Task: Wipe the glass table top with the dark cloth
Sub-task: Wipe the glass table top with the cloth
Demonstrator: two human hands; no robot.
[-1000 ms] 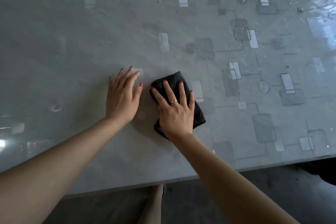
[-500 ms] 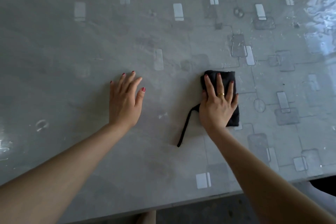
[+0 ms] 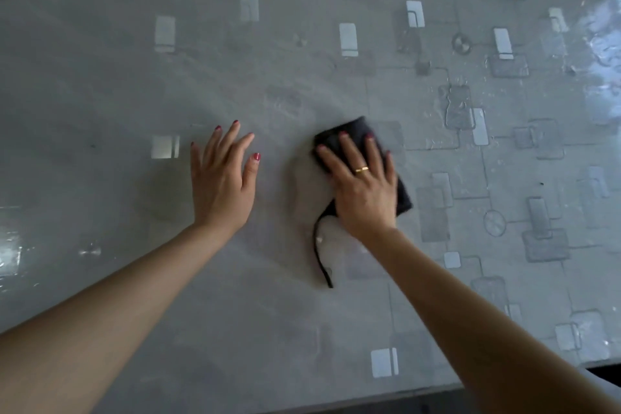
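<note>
Now that the right hand [image 3: 364, 191], fingers flat, has swept the dark cloth [image 3: 349, 134] back leftward toward the flat left hand [image 3: 220, 183], the worktop [image 3: 336, 329] middle gets another pass.

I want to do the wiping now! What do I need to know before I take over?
Left hand: flat on the glass table top, fingers straight, holding nothing.
Right hand: pressing flat on the dark cloth, mid-table; a thin strip of the cloth trails toward the near edge.
Done: cannot tell which parts have been wiped.
Left: the right side shows smears and glare, so probably wipe there, then the rest of the top.
</note>
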